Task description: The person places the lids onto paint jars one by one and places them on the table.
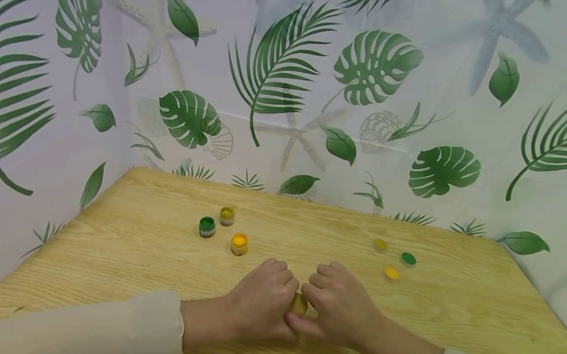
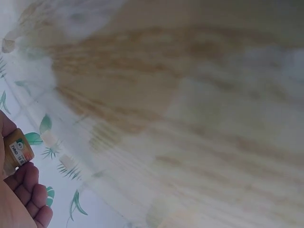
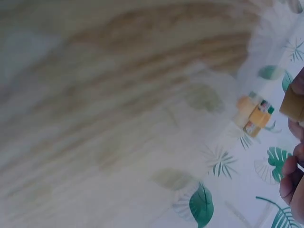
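Close to the front edge of the table, both hands meet around a small ochre paint jar [image 1: 298,304]. My left hand [image 1: 263,300] grips it from the left with curled fingers. From the right, my right hand [image 1: 341,304] pinches the same jar, its thumb across the near side. In the left wrist view the jar [image 2: 19,151] shows a printed label between thumb and fingers. The right wrist view catches the jar's plain ochre side [image 3: 293,103] at the frame edge. Most of the jar and its lid are hidden by the fingers in the head view.
Three uncapped paint jars stand left of centre: green [image 1: 207,227], olive-yellow [image 1: 227,216] and orange-yellow [image 1: 239,244]. Their matching lids lie to the right: olive [image 1: 380,245], green [image 1: 408,259] and orange-yellow [image 1: 391,273]. A leaf-printed sheet [image 1: 284,161] borders the wooden table [image 1: 116,254].
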Tool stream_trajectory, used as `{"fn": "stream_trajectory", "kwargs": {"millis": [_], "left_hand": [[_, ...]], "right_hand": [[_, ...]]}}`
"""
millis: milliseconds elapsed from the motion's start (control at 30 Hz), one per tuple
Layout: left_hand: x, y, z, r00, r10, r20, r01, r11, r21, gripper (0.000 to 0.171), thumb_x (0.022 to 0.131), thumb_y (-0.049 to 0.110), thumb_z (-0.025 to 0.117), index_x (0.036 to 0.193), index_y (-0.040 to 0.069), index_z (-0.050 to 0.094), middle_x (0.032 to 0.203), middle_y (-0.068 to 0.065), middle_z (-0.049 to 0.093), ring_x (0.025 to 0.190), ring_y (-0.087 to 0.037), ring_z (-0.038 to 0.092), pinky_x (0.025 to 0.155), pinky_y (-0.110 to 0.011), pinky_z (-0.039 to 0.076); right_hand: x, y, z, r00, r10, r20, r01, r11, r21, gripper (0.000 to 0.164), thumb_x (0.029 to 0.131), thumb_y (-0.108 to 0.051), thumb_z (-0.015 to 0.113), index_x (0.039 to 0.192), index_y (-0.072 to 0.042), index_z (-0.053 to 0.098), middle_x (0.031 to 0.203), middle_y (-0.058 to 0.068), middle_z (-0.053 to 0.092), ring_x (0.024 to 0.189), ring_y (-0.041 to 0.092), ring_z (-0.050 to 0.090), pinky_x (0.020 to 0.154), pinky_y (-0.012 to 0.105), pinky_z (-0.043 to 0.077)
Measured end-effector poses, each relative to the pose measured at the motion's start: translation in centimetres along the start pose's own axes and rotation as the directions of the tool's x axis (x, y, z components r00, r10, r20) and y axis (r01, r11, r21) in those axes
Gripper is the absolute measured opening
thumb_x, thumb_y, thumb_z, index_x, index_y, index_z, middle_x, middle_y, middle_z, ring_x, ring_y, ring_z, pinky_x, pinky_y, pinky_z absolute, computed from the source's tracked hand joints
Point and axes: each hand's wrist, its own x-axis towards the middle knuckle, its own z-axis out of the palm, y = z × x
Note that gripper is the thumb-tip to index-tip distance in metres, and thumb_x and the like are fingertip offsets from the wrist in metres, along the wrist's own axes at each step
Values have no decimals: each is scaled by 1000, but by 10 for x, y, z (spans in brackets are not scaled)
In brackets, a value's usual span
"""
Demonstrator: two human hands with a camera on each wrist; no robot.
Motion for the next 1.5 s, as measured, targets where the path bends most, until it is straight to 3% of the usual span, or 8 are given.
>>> {"fn": "stream_trajectory", "kwargs": {"millis": [167,300,467,867,1267,1367,1500], "left_hand": [[2,-2,-1,999,-36,34,38,997,-61,40,69,49,76,62,19,51,58,12,39,57,-5,31,61,-18,27],[3,-3,0,998,-51,24,53,996,-74,38,69,48,76,62,19,52,57,12,38,56,-5,31,60,-16,26],[3,-3,1,999,-53,9,53,996,-78,39,70,47,76,60,20,50,55,12,35,55,-5,30,58,-16,23],[4,-2,0,998,-55,17,57,995,-79,41,68,44,77,59,20,45,55,12,35,54,-5,29,58,-17,24],[3,1,-2,1000,-1,-21,0,997,-71,42,68,48,78,62,21,47,58,12,34,57,-4,28,61,-17,23],[4,0,-3,1000,0,8,1,997,-79,44,67,52,80,64,21,49,60,13,35,59,-4,28,62,-17,23],[4,-1,-4,999,-8,48,12,997,-82,41,71,51,78,66,20,52,60,12,38,59,-4,31,62,-17,25]], "right_hand": [[0,4,-9,998,33,50,-36,997,62,40,87,-56,63,82,-16,64,76,-8,56,71,9,47,66,25,38],[-1,5,-11,997,-3,75,-4,996,88,32,84,-46,66,92,-15,66,84,-6,60,77,9,50,69,26,41],[-1,4,-8,997,-35,72,29,997,78,26,80,-39,68,89,-15,64,82,-7,56,75,9,48,68,25,40],[1,1,-6,999,-6,49,5,999,33,31,80,-44,68,73,-18,53,69,-10,43,64,8,38,63,21,31],[3,0,0,999,-33,-16,32,996,-86,50,92,-50,46,53,-20,36,52,-12,26,52,3,17,56,22,22],[2,0,0,1000,-28,7,28,995,-92,53,95,-53,41,53,-20,38,52,-12,26,51,3,18,57,23,22],[0,2,-4,997,-11,70,16,997,-72,53,98,-58,38,63,-19,48,59,-10,36,55,6,31,60,24,28]]}}
